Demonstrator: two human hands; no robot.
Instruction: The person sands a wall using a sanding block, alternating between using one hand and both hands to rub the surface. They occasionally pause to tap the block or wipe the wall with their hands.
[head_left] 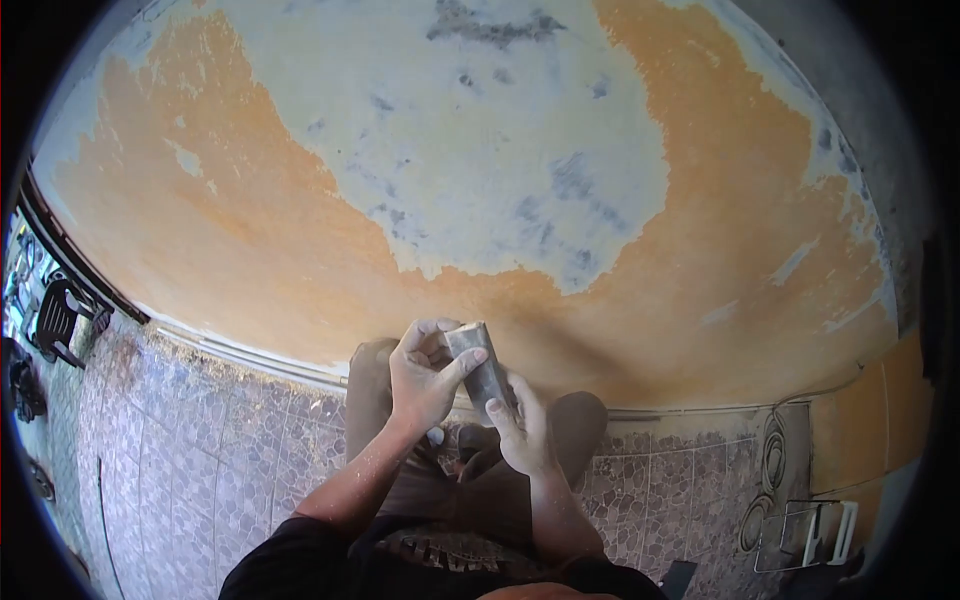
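Between my two hands is a sanding block [487, 378], a small dark grey bar with a paler edge at its top end, apparently wrapped in sandpaper. My left hand [425, 378] grips its upper end, thumb pressed on the dark face and fingers curled behind. Lower down, my right hand [526, 432] holds the other end with its thumb in front. Pale dust coats both hands. The block is tilted and held above my knees, in front of the wall [480, 150], whose orange paint gives way to a large pale patch with grey spots.
Patterned floor tiles [180, 430] lie around me, dusty along the wall's foot. A dark plastic chair [60, 318] stands at far left, beyond a dark edge. At right are coiled hoses [772, 450] and a white metal frame [815, 535].
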